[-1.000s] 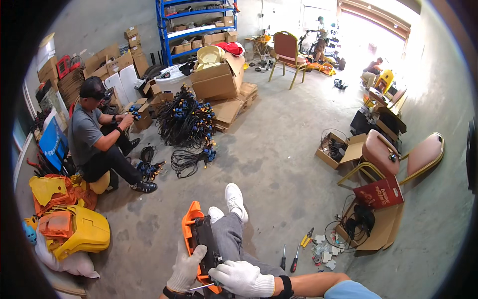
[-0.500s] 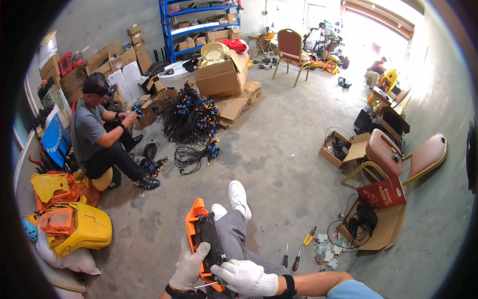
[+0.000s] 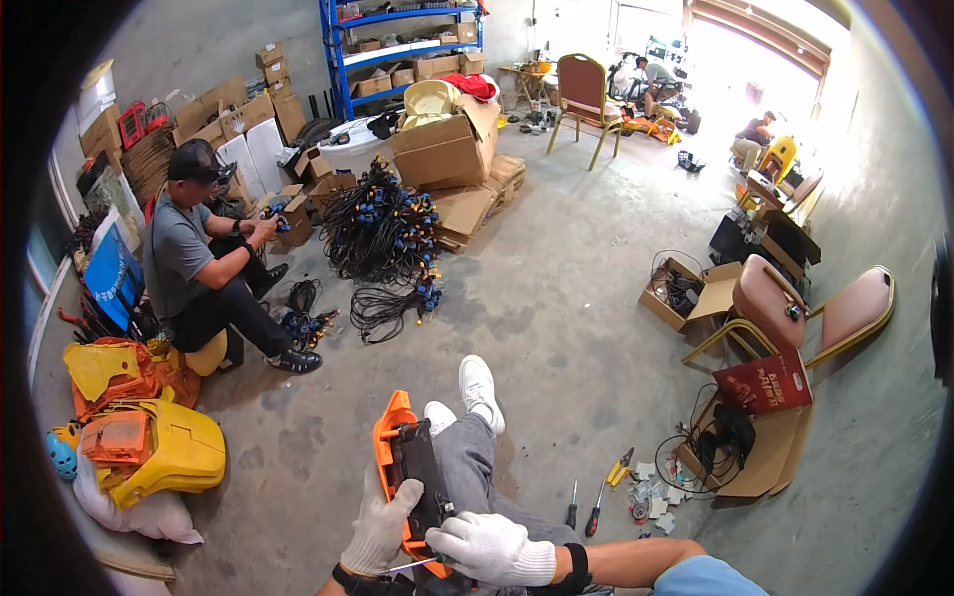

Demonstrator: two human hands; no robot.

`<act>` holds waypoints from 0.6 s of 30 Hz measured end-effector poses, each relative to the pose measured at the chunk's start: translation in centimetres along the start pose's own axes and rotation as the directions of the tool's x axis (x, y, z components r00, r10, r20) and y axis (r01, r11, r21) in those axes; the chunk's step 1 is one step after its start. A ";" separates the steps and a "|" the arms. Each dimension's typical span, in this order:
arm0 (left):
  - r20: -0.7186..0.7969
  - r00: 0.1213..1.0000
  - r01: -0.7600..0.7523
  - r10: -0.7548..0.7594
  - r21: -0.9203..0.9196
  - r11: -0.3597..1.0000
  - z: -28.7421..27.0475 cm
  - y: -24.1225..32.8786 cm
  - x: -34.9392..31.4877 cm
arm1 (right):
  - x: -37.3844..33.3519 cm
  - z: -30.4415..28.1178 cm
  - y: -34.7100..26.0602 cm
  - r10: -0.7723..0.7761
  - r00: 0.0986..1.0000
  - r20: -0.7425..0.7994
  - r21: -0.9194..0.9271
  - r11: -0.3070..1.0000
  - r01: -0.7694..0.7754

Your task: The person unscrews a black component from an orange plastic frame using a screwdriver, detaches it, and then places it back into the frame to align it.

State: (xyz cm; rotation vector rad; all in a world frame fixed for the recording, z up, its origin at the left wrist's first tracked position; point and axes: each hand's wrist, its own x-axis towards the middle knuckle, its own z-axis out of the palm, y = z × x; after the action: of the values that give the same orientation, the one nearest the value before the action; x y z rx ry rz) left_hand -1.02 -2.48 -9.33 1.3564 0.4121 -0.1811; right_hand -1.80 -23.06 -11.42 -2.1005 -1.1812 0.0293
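A long orange plastic shell (image 3: pixel 386 447) with a raised rim stands tilted here beside a seated person's grey-trousered leg (image 3: pixel 469 459), an elongated black part (image 3: pixel 417 459) set inside it; a slim metal-shafted tool (image 3: pixel 405 567) points sideways at its near end.

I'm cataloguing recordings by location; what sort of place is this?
Probably an assembly or repair workshop: a blue metal shelving rack holds brown cardboard boxes, while heaped black cables with blue connectors and yellow-handled metal pliers lie on the grey concrete floor.
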 end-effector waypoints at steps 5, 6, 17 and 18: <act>-0.021 1.000 -0.004 0.004 0.024 1.000 -0.1 0.0 -0.2 | 0.2 -0.4 0.0 -0.007 1.000 0.019 0.013 1.000 0.007; -0.021 1.000 -0.005 0.006 0.024 1.000 -0.1 0.0 -0.1 | 0.2 -0.5 0.0 -0.008 1.000 0.018 0.012 1.000 0.008; -0.042 0.999 0.011 -0.010 0.019 1.000 0.0 0.0 -0.4 | 0.1 -1.5 -0.4 0.018 0.995 0.096 0.001 1.000 -0.018; -0.041 0.999 0.011 -0.010 0.020 1.000 0.1 0.1 -0.4 | 0.1 -1.3 -0.4 0.018 0.995 0.095 0.000 1.000 -0.019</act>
State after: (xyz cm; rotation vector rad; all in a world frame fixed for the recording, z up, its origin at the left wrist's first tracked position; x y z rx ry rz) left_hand -1.29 -2.61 -9.11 1.3795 0.4530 -0.1664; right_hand -1.57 -23.66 -10.18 -2.1292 -1.2170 0.1402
